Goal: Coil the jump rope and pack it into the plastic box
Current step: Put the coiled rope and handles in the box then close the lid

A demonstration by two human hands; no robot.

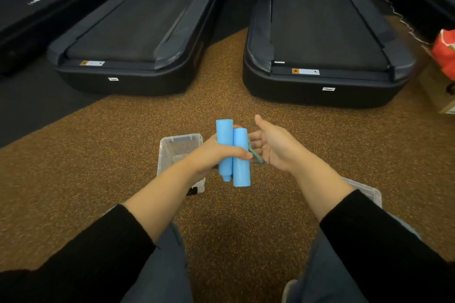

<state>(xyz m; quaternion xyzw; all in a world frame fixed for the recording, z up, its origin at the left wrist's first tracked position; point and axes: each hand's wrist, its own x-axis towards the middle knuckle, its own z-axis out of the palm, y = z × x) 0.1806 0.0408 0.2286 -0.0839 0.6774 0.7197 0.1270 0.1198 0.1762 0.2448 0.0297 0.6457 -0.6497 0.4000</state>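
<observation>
While the head view looks down at a brown speckled floor [110,150], the left hand [214,155] sits at the middle of the frame, its fingers and thumb curled round the two blue handles of the jump rope [240,167]. The handles stand upright side by side, touching. A short run of teal braided cord [251,151] shows just right of them. The right hand [275,147] is just beside the handles, palm turned towards them, thumb up and fingers [254,141] loosely spread and gripping nothing; whether they touch the cord I cannot tell.

The clear plastic box [172,145] lies on the floor left of centre, partly behind the left wrist, holding no rope. A second clear plastic piece [369,194] shows at lower right behind the right forearm. Two dark treadmills [138,32] fill the upper frame. A red bag [445,51] sits at the right edge.
</observation>
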